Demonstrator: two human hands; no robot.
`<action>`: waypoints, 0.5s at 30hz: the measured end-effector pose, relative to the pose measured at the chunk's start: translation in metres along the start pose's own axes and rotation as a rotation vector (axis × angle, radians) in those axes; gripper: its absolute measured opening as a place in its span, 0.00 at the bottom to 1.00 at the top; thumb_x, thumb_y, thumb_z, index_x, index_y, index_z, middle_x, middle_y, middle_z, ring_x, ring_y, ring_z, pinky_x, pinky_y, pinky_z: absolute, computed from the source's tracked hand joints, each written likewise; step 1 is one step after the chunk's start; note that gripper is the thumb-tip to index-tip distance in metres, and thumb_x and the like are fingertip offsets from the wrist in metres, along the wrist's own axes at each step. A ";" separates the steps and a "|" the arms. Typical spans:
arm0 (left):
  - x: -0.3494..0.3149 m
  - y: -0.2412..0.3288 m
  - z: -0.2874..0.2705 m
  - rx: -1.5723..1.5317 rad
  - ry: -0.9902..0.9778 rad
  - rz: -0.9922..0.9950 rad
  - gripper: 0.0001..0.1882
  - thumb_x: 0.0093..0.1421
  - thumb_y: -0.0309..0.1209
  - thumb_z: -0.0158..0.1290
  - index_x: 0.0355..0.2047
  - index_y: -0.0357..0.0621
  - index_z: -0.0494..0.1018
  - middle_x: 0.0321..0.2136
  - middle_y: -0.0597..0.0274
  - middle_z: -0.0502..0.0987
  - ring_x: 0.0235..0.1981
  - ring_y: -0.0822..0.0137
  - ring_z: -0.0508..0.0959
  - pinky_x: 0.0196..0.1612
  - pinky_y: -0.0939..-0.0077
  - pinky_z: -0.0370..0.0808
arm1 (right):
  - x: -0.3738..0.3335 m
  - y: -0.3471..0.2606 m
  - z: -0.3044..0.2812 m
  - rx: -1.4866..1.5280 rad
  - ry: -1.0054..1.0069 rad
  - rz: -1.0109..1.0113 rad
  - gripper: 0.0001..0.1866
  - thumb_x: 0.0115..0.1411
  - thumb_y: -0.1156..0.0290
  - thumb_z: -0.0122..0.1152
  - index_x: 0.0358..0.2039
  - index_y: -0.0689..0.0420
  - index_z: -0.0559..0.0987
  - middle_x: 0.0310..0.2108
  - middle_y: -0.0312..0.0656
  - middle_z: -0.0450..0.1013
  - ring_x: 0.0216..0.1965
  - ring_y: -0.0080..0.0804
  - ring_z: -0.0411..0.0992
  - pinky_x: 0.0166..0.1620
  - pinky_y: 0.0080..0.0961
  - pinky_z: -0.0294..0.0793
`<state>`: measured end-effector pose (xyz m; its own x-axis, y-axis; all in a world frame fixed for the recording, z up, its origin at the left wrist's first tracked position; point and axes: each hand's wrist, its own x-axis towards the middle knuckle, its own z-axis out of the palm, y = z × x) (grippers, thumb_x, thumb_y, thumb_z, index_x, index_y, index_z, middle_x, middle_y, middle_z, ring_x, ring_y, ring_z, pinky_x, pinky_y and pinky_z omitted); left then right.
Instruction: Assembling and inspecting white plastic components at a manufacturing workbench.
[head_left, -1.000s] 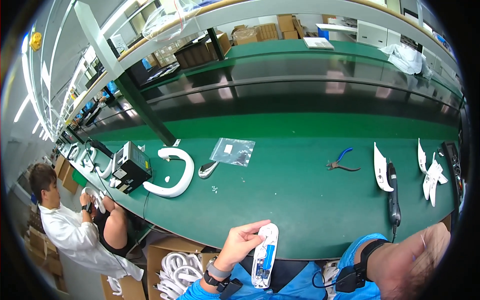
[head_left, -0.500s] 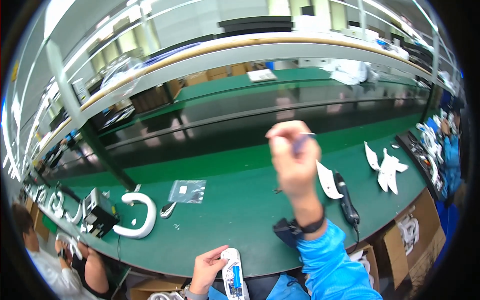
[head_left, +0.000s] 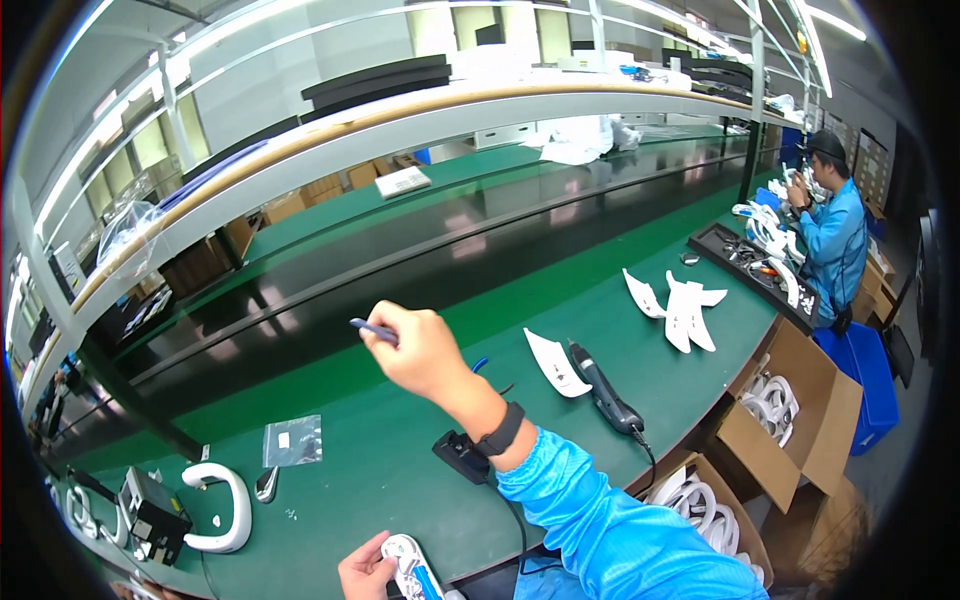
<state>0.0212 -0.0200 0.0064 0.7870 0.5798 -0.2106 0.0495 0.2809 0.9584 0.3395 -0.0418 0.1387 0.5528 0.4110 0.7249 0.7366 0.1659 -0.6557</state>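
At the near table edge, my left hand (head_left: 367, 570) is closed around an open white elongated housing (head_left: 408, 562) with a blue part inside; the lower frame edge cuts it off. Raised over the middle of the green workbench (head_left: 370, 480), my right hand (head_left: 425, 350) is closed on a slim dark pen-shaped tool (head_left: 375, 329), which sticks out to the left. Its exact kind is unclear. Next to my right wrist, a black block with a cable (head_left: 460, 455) rests on the bench, partly behind the arm.
A black electric screwdriver (head_left: 606, 390) lies beside a curved white panel (head_left: 555, 362). More white panels (head_left: 684, 312) are farther right, near a black parts tray (head_left: 752, 268). Cardboard boxes (head_left: 830, 405) stand at right; a co-worker (head_left: 835, 225) sits beyond. White U-shaped part (head_left: 238, 512) at left.
The view has swung to the right, bringing the co-worker and boxes in. My right hand has turned, so the dark tool now points left. My left hand still holds the housing.
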 end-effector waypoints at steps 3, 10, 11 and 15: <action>-0.003 -0.003 -0.002 -0.016 -0.024 0.063 0.22 0.63 0.22 0.54 0.57 0.27 0.67 0.47 0.52 0.77 0.45 0.67 0.78 0.50 0.75 0.74 | -0.002 0.004 0.001 -0.120 -0.151 0.027 0.08 0.57 0.67 0.62 0.28 0.58 0.77 0.20 0.49 0.75 0.23 0.50 0.75 0.28 0.38 0.72; -0.003 0.008 0.008 0.037 0.058 0.011 0.21 0.62 0.20 0.53 0.56 0.27 0.69 0.43 0.53 0.79 0.42 0.69 0.79 0.46 0.78 0.75 | 0.003 0.003 -0.013 -0.162 -0.254 0.055 0.05 0.54 0.72 0.58 0.31 0.58 0.77 0.24 0.50 0.77 0.29 0.52 0.76 0.34 0.44 0.74; -0.004 0.005 0.007 0.035 0.056 0.005 0.21 0.62 0.20 0.53 0.56 0.27 0.69 0.43 0.53 0.79 0.42 0.69 0.79 0.46 0.78 0.75 | 0.002 0.001 -0.013 -0.166 -0.256 0.060 0.05 0.54 0.72 0.58 0.31 0.58 0.77 0.24 0.50 0.77 0.29 0.52 0.76 0.34 0.44 0.74; -0.001 -0.002 0.000 0.013 0.064 0.039 0.21 0.62 0.19 0.53 0.56 0.27 0.69 0.44 0.52 0.79 0.42 0.68 0.79 0.48 0.78 0.74 | 0.003 0.001 -0.015 -0.157 -0.279 0.065 0.05 0.54 0.72 0.58 0.31 0.58 0.77 0.25 0.50 0.77 0.29 0.53 0.76 0.34 0.44 0.75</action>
<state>0.0206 -0.0212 0.0049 0.7476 0.6379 -0.1848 0.0281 0.2476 0.9685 0.3473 -0.0544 0.1435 0.4889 0.6495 0.5824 0.7661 -0.0004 -0.6427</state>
